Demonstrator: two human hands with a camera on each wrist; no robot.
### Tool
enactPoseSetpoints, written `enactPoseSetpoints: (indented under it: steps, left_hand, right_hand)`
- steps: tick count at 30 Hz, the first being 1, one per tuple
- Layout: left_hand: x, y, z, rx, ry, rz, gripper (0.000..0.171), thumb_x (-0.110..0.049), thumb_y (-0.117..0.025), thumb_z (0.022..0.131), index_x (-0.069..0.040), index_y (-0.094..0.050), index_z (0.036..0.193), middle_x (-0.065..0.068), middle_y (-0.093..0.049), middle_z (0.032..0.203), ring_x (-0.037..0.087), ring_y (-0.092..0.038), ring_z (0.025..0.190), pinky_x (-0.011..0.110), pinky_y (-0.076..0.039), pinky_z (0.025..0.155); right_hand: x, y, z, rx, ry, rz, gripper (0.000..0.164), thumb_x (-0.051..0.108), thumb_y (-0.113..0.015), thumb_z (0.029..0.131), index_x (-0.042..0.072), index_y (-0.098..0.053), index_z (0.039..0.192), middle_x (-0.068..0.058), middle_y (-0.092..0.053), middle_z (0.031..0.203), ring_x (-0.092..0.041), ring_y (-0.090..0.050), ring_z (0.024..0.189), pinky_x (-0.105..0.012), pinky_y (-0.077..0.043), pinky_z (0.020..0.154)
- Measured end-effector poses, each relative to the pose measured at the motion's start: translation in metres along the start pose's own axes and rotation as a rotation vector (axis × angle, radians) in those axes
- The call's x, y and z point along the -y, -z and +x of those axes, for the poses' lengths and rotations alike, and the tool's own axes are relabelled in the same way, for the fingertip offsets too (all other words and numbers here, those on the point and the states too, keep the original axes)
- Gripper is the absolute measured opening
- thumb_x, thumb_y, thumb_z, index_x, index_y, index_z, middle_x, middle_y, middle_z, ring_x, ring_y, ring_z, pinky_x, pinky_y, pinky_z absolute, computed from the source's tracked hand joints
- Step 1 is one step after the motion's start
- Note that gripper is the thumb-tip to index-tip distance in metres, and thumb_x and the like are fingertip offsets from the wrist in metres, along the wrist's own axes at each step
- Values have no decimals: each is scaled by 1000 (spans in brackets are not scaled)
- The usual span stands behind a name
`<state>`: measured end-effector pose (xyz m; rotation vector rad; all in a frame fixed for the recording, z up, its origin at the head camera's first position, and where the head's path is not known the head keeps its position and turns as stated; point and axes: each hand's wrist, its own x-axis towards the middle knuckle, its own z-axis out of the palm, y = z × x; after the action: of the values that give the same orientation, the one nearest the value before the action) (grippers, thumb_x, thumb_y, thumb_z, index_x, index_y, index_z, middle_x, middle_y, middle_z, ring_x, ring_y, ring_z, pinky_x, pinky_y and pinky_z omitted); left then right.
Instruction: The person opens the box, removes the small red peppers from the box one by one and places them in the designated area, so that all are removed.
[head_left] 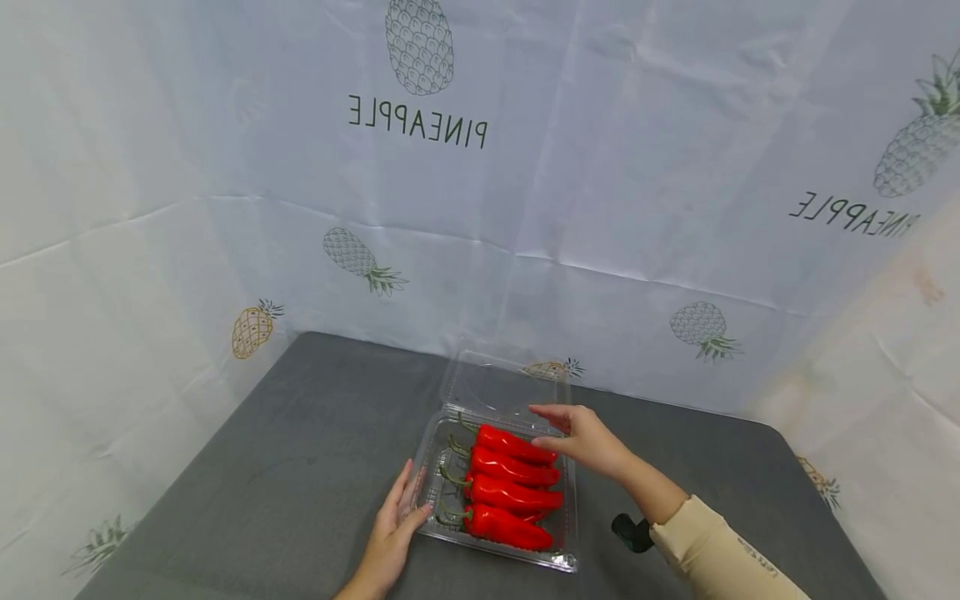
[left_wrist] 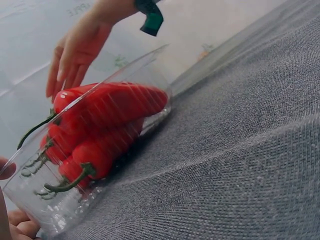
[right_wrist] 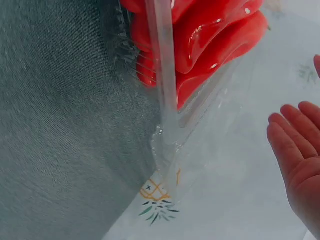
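A clear plastic clamshell box [head_left: 572, 508] lies on the table with its lid [head_left: 487, 385] folded back behind it. Several red peppers [head_left: 513, 493] with green stems fill it in a row, stems to the left, with more beneath the top ones in the left wrist view. My left hand [head_left: 386, 533] grips the box's left wall, thumb at the rim and fingers outside and low. Over the back right of the box hovers my right hand [head_left: 591, 440], fingers spread and holding nothing. In the right wrist view, this right hand [right_wrist: 302, 160] is apart from the peppers [right_wrist: 215, 42].
The box stands on a grey cloth-covered table [head_left: 330, 417]. A white curtain [head_left: 600, 208] printed with pineapples hangs behind and at both sides, close to the lid. A dark green strap [head_left: 632, 533] shows near the right sleeve [head_left: 720, 550].
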<state>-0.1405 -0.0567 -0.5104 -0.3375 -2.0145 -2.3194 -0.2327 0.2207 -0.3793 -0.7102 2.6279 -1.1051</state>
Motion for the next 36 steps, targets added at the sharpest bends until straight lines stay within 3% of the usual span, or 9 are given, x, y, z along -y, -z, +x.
enactPoseSetpoints:
  steps: [7, 16, 23, 36]
  left_hand:
    - [-1, 0, 0, -9, 11, 17, 69, -7, -49, 95, 4, -4, 147, 33, -22, 146, -18, -30, 120, 1, -26, 95]
    - [-1, 1, 0, -4, 9, 11, 69, -7, -48, 95, 6, -3, 146, 33, -21, 146, -18, -30, 120, 1, -26, 96]
    - [0, 2, 0, 4, 5, 0, 70, -7, -48, 95, 9, -3, 145, 34, -20, 145, -18, -30, 120, 1, -27, 96]
    - [-1, 1, 0, 8, 16, 13, 68, -5, -47, 95, 13, -4, 143, 35, -20, 144, -20, -30, 118, 1, -27, 95]
  right_hand:
    - [9, 0, 13, 108, 20, -70, 53, 22, -67, 86, 0, -51, 131, -21, -53, 132, -35, -50, 123, -46, -44, 99]
    - [10, -6, 27, 170, 32, -160, 47, 17, -68, 84, -2, -56, 126, -19, -58, 127, -32, -57, 115, -43, -49, 93]
    - [4, -14, 33, 233, 24, -155, 42, 11, -68, 84, -6, -58, 121, -23, -61, 120, -38, -58, 111, -46, -51, 89]
    - [7, -20, 38, 215, 17, -235, 32, 5, -69, 82, -5, -64, 112, -20, -67, 108, -33, -64, 101, -39, -55, 81]
